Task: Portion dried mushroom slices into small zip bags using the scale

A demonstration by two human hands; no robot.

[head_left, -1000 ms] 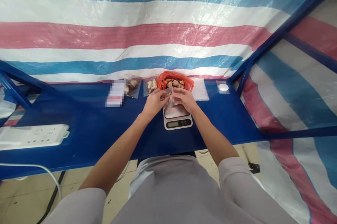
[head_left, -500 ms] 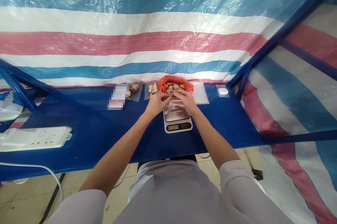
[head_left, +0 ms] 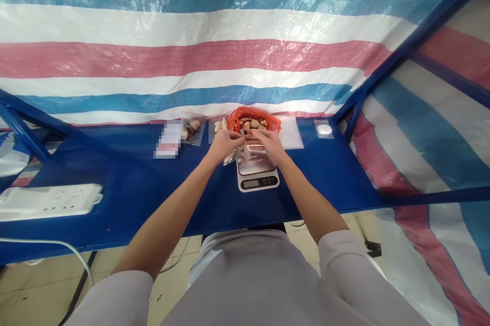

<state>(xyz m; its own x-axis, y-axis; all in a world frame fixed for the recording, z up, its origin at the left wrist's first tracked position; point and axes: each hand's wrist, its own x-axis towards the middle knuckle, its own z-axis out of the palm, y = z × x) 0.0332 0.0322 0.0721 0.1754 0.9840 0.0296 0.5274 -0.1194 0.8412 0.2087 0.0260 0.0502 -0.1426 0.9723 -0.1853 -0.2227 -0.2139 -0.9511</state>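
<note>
Two arms (head_left: pixel 176 211): both reach forward over the surface (head_left: pixel 126 191), slanting inward until the fingertips nearly meet.
Left hand (head_left: pixel 225 144): back upward, fingers narrow, pinching the upper part of a clear bag (head_left: pixel 244 152).
Right hand (head_left: pixel 270 144): fingers extended leftward, tips at the bag's top; cannot tell whether they grip.
Bag position: below the left fingers, at the left edge of the scale (head_left: pixel 259 183), pale pieces (head_left: pixel 230 157) inside.
Beyond hands: open red bag (head_left: pixel 275 123), brown pieces (head_left: pixel 253 124) within.

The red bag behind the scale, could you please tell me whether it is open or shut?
Open: the red bag has its mouth spread wide, and brownish pieces show inside it.
</note>
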